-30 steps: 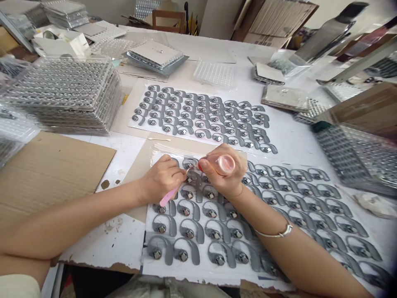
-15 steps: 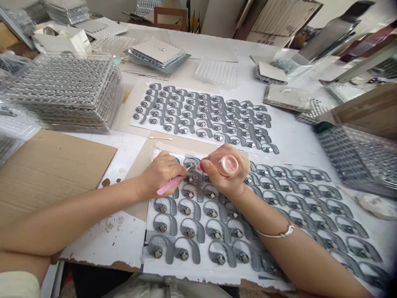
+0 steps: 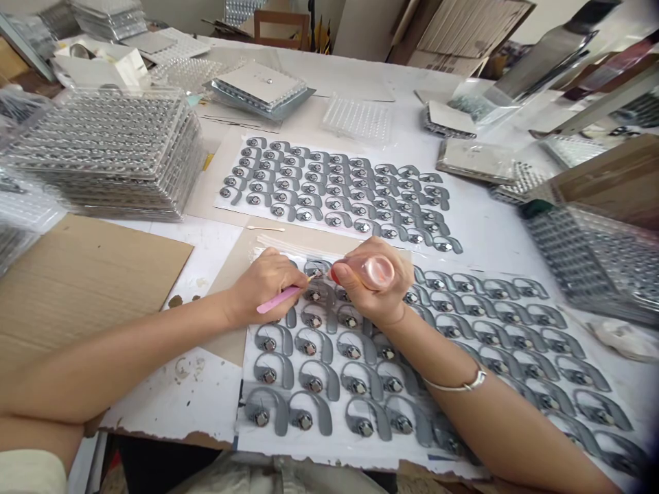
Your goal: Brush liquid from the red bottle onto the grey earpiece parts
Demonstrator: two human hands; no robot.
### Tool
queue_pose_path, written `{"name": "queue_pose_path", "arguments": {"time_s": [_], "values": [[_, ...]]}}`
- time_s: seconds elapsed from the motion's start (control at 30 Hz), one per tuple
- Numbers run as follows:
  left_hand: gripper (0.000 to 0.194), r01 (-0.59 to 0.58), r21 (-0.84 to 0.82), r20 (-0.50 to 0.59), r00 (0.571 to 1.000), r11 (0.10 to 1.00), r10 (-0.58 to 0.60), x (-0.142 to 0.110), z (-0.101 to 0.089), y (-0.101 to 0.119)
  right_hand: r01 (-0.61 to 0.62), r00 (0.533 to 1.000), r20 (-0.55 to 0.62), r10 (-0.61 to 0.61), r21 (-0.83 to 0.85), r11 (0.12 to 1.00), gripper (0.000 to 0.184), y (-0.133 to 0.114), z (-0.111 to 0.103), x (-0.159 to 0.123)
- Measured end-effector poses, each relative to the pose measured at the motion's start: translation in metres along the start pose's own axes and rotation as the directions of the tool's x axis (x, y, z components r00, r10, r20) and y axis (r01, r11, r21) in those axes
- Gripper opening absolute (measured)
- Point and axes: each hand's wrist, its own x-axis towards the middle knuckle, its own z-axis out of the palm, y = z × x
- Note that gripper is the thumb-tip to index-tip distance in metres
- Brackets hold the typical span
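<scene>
Crowded with plastic trays [image 3: 103, 130], a white worktable [image 3: 494, 219] filled the head view. My left hand [image 3: 270, 285] pinched a pink stick [image 3: 278, 300], its handle swung flatter than a second earlier; my right hand [image 3: 384, 302] clasped a tilted bottle [image 3: 379, 272]. Both stayed close by one grey ear hook [image 3: 316, 267] near the sheet's [image 3: 334, 446] far left corner, suggesting work continued on that piece.

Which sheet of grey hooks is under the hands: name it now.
The nearer sheet: the left hand and right hand are over it, whereas the farther sheet lies beyond them.
</scene>
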Motion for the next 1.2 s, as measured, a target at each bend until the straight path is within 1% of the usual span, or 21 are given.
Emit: {"name": "queue_pose_path", "arguments": {"time_s": [0.13, 0.27, 0.37, 0.47, 0.57, 0.7, 0.8, 0.93, 1.07, 1.13, 1.17, 1.2], "values": [[0.008, 0.075, -0.052, 0.0, 0.997, 0.996, -0.075, 0.0, 0.0, -0.002, -0.004, 1.0, 0.013, 0.004, -0.007, 1.0, 0.015, 0.0, 0.0, -0.002], [0.009, 0.211, -0.159, 0.03, 0.977, 0.964, -0.209, 0.003, -0.001, -0.003, -0.002, 1.0, 0.019, 0.003, -0.02, 1.0, 0.015, 0.0, 0.0, -0.003], [0.009, 0.328, -0.282, 0.054, 0.944, 0.902, -0.326, 0.003, -0.001, -0.004, -0.009, 0.999, 0.033, 0.009, -0.017, 1.0, 0.014, 0.0, 0.0, -0.004], [0.007, 0.41, -0.366, 0.067, 0.907, 0.835, -0.416, 0.003, -0.001, -0.006, -0.019, 0.999, 0.04, 0.019, -0.008, 1.0, 0.013, -0.001, 0.001, -0.004], [0.007, 0.488, -0.409, 0.105, 0.864, 0.771, -0.492, 0.004, -0.001, -0.006, -0.027, 0.999, 0.039, 0.027, 0.004, 1.0, 0.012, -0.002, 0.002, -0.005], [0.011, 0.585, -0.435, 0.178, 0.801, 0.685, -0.571, 0.007, -0.004, -0.004, -0.025, 0.999, 0.026, 0.025, -0.002, 1.0, 0.012, -0.001, 0.003, -0.005], [0.014, 0.619, -0.445, 0.203, 0.773, 0.647, -0.601, 0.008, -0.004, -0.003, -0.036, 0.999, 0.018, 0.036, -0.002, 0.999, 0.013, -0.002, 0.003, -0.005], [0.015, 0.63, -0.457, 0.214, 0.763, 0.628, -0.61, 0.009, -0.004, -0.002, -0.027, 1.0, 0.009, 0.027, 0.01, 1.0, 0.013, -0.002, 0.003, -0.004], [0.014, 0.637, -0.447, 0.205, 0.756, 0.628, -0.621, 0.01, -0.005, -0.001, -0.029, 1.0, 0.007, 0.028, 0.042, 0.999, 0.012, -0.004, 0.005, -0.006], [0.014, 0.655, -0.444, 0.216, 0.741, 0.612, -0.636, 0.01, -0.006, 0.0, -0.089, 0.996, 0.005, 0.089, 0.091, 0.992, 0.014, -0.005, 0.006, -0.004], [0.014, 0.668, -0.444, 0.226, 0.729, 0.598, -0.646, 0.011, -0.006, 0.0, -0.157, 0.987, 0.003, 0.158, 0.133, 0.979, 0.017, -0.005, 0.005, -0.001], [0.014, 0.683, -0.442, 0.237, 0.714, 0.582, -0.659, 0.011, -0.007, 0.001, -0.249, 0.967, 0.0, 0.253, 0.192, 0.949, 0.021, -0.003, 0.004, 0.004]]}}
